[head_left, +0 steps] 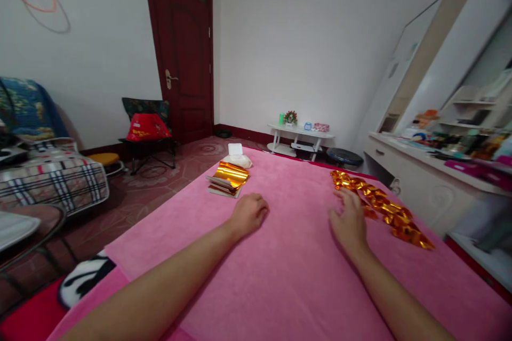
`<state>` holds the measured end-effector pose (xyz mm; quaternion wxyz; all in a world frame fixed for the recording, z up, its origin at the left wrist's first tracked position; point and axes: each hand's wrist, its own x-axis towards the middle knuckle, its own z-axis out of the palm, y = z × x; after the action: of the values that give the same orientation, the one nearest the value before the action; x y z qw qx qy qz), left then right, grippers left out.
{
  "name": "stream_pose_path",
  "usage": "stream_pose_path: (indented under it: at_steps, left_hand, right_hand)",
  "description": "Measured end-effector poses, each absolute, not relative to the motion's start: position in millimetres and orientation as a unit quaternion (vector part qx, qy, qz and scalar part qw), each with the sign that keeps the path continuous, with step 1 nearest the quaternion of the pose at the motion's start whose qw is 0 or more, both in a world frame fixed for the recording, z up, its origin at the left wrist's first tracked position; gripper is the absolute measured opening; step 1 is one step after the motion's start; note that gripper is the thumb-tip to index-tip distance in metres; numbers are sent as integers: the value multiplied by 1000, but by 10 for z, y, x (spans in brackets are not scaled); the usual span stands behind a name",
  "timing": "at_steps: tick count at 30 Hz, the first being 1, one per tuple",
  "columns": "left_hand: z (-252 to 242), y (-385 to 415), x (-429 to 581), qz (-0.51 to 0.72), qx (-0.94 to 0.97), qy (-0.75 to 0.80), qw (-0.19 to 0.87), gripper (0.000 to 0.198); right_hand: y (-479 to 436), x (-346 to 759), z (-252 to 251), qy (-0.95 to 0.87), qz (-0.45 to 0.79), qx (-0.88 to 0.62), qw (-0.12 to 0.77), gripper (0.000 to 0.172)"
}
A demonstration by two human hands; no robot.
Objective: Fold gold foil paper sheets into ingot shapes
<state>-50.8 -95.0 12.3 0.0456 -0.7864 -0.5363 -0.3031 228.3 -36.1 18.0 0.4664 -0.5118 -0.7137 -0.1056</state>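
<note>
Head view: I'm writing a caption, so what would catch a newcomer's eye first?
Probably the bright pink cloth filling the foreground. On it, shiny gold pieces lie in a row by the right hand, and gold sheets lie just beyond the left hand. Behind, to the left, a dark red door stands out against the pale wall.

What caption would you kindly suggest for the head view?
Left hand near stacked gold foil, right hand by a row of gold pieces, over a pink cloth.
</note>
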Motion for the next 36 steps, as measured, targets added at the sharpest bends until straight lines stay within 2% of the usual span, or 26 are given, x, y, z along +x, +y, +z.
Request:
stream_pose_path:
  at_steps: [3, 7, 10, 13, 23, 29, 34, 36]
  left_hand:
    - [212, -923, -683, -342, -726, -591, 83, 20]
    - [345, -831, -1165, -360, -643, -666, 120, 27]
    - [381, -785, -1521, -337, -612, -705, 126, 29]
    - [368, -789, -1702, -302, -622, -713, 119, 23]
    - [346, -854, -1618, -232, -658, -707, 117, 17]
    - [242, -836, -1606, -216, -669, -706, 89, 23]
    - [162, -793, -1569, -218, -655, -719, 82, 43]
    - [148, -768, -1555, -213, -649, -726, 81, 43]
  right_hand:
    - [-624, 1831, 150, -807, -4, -434, 401, 39]
    - [-815, 1587, 38, -865, 51, -377, 328, 36]
    - [-797, 1614, -1, -857, 75, -385, 335, 31]
    - [-761, 1654, 7, -841, 84, -410, 343, 28]
    - [-841, 1630, 65, -855, 85, -409, 308, 24]
    - [-814, 1637, 47, -858, 86, -409, 300, 23]
    - [-806, 1637, 35, -857, 87, -409, 300, 23]
    - [-809, 1636, 39, -858, 87, -408, 300, 23]
